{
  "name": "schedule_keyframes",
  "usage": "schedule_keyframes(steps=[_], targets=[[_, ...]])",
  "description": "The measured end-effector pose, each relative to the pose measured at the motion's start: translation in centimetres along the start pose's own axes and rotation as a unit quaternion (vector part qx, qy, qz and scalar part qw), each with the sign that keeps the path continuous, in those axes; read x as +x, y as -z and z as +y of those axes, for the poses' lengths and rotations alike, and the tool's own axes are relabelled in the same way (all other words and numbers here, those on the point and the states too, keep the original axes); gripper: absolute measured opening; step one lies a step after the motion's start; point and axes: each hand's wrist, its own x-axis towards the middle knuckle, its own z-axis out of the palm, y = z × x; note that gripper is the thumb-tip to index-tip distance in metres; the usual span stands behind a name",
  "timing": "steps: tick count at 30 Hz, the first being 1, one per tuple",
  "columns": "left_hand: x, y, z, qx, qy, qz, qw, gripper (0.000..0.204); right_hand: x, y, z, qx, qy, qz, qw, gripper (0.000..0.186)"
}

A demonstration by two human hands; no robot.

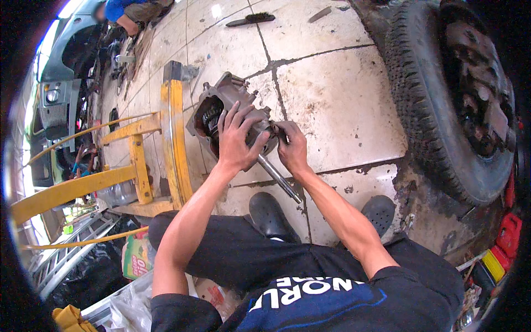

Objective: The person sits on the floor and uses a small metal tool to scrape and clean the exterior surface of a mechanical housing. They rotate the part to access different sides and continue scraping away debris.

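Note:
A greasy grey metal gearbox (227,88) sits on the tiled floor in front of me, with gears showing through the opening in its housing. Its bare steel shaft (279,177) sticks out toward my feet. Across the top of the housing lies my left hand (239,135), fingers spread and thumb near the base of the shaft. At the right side of that shaft end, my right hand (291,145) has its fingertips pinched together against the housing. What is between those fingertips, if anything, is too small and covered to make out.
Left of the gearbox stands a yellow metal frame (176,138). A large tyre (426,105) is at the right. A dark brush (250,20) lies on the far tiles. A person in a blue top (119,10) crouches at the far left, near a vehicle (55,99).

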Motion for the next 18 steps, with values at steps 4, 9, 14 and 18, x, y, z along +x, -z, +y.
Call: schedule_keyframes(steps=[4, 9, 14, 18], targets=[[0.3, -0.1, 0.1, -0.001, -0.003, 0.001, 1.0, 0.042, 0.2, 0.4, 1.4, -0.049, 0.021, -0.011, 0.999, 0.033], [0.4, 0.2, 0.1, -0.001, -0.002, -0.004, 1.0, 0.043, -0.2, 0.0, 0.6, -0.005, -0.008, 0.007, 1.0, 0.044], [0.2, 0.1, -0.3, -0.006, 0.004, 0.0, 1.0, 0.043, -0.5, 0.0, 0.2, 0.008, -0.01, -0.005, 1.0, 0.047], [0.2, -0.1, 0.1, -0.007, 0.003, -0.006, 1.0, 0.041, -0.5, 1.0, 2.1, -0.065, 0.017, -0.008, 0.998, 0.036]])
